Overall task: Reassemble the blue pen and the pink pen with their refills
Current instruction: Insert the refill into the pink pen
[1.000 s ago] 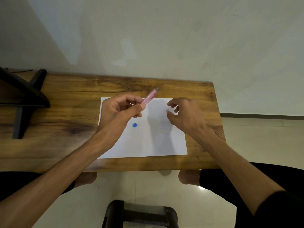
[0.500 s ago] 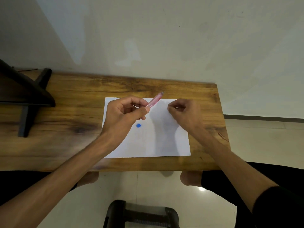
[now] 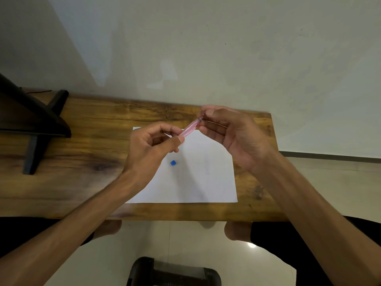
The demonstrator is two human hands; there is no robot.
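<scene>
My left hand (image 3: 151,148) pinches the lower end of a translucent pink pen barrel (image 3: 190,128), which slants up to the right above the white paper sheet (image 3: 198,178). My right hand (image 3: 233,133) is raised to the barrel's upper end, its thumb and fingers closed on a thin refill (image 3: 214,122) that meets the barrel's tip. A small blue piece (image 3: 173,162) lies on the sheet just below my left hand. No blue pen shows in the head view.
The paper lies on a wooden table (image 3: 82,162) set against a pale wall. A black stand (image 3: 35,122) occupies the table's left end. My knees and a dark object (image 3: 173,273) on the tiled floor are below the table's near edge.
My right hand has lifted off the paper with a thin refill and come to the pink barrel's upper end. My left hand kept hold of the barrel.
</scene>
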